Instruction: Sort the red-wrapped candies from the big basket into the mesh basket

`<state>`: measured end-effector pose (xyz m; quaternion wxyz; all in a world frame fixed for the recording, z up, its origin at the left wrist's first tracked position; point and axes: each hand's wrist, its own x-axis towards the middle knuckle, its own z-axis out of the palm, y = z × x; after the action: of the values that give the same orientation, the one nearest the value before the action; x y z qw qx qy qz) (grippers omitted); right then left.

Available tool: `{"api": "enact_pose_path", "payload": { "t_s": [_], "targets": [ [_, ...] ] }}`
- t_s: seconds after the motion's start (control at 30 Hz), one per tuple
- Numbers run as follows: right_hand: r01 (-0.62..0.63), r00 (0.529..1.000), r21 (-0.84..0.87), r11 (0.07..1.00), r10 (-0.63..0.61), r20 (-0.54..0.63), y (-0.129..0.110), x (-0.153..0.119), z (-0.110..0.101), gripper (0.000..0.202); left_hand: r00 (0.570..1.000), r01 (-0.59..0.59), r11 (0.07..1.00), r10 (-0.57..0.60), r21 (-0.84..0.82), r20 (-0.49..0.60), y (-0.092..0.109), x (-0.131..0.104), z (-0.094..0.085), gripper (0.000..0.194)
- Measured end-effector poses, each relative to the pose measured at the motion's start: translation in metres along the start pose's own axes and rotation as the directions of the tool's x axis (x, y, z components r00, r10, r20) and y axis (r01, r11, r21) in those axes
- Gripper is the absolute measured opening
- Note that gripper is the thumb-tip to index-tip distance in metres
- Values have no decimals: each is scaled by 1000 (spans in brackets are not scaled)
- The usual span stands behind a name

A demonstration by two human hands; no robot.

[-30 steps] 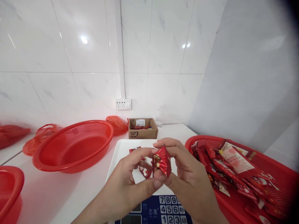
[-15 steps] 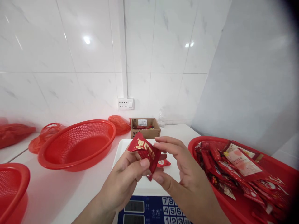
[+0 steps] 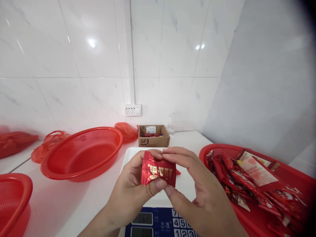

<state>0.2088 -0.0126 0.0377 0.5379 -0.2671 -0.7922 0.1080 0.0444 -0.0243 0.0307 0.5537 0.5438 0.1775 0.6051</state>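
A small red packet (image 3: 159,169) with gold lettering is held up over the white pan of a scale (image 3: 158,200). My left hand (image 3: 133,189) pinches its left side between thumb and fingers. On the right side, my right hand (image 3: 197,184) grips the packet, fingers on top and thumb below. Part of another red packet (image 3: 178,172) shows on the pan behind my right hand's fingers. The scale's blue panel with keypad and displays (image 3: 164,224) lies below my hands, partly covered by them.
At the right stands a red basket (image 3: 209,147) full of red packets. An empty red basket (image 3: 81,154) is at the left, with another (image 3: 24,187) at the near left edge. Behind are a cardboard box (image 3: 158,142), red bags (image 3: 125,132) and a clear bottle (image 3: 171,125).
The packet has turned from a tilted position to lie level with its lettering facing me. My fingers have closed in on both of its sides.
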Motion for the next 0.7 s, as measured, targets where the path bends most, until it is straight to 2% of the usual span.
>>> {"api": "enact_pose_path", "payload": {
  "t_s": [0.1, 0.23, 0.37, 0.6, 0.7],
  "targets": [
    [39, 999, -83, 996, -41, -15, 0, 2, -2, 42, 998, -59, 997, 59, 49, -16, 2, 1, -1, 29],
    [131, 990, -186, 974, -137, -24, 0, 4, -4, 34, 989, -127, 959, 142, 253, -43, 7, 1, -3, 32],
    [193, 977, -202, 960, -208, -54, 0, 4, -6, 30, 978, -184, 897, 210, 402, -21, 13, 1, -4, 34],
    [216, 968, -194, 957, -236, -86, -2, 3, -7, 29, 984, -171, 914, 175, 368, 21, 12, -1, -4, 34],
    [210, 967, -215, 954, -235, -98, -2, 3, -7, 26, 987, -158, 941, 141, 300, 77, 9, -3, -4, 48]
  ]
}}
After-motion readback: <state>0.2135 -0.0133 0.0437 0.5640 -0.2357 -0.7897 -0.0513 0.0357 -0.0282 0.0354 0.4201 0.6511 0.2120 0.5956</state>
